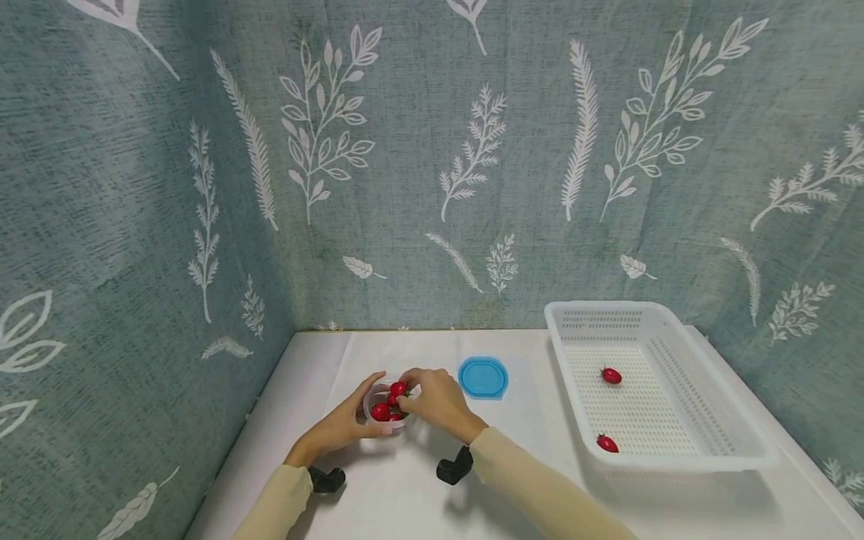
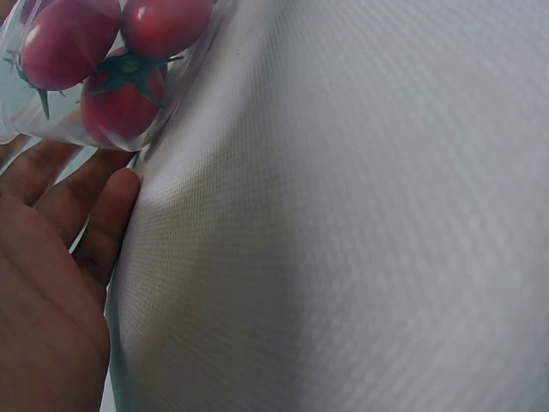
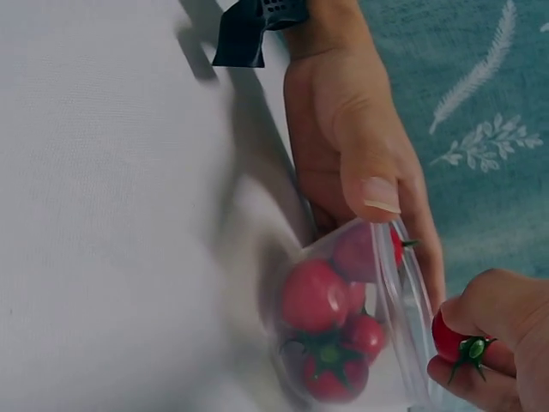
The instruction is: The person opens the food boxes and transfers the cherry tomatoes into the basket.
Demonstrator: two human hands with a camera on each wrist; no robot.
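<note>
My left hand (image 1: 340,425) grips a round clear plastic container (image 3: 292,262) that stands on the table, its thumb at the rim and its fingers along the far side. Several red cherry tomatoes (image 3: 315,296) with green stems lie inside; the left wrist view shows them through the transparent wall, one tomato (image 2: 120,107) with its green calyx facing out. At the container's mouth, my right hand (image 1: 437,399) pinches a single cherry tomato (image 3: 448,338) between thumb and fingers, the green calyx pointing toward the palm.
A blue lid (image 1: 483,377) lies flat on the white table (image 1: 520,435), just right of the hands. Farther right stands a white perforated basket (image 1: 729,420) with two tomatoes (image 1: 610,376) inside. Leaf-patterned cloth (image 1: 405,262) hangs behind and at the left.
</note>
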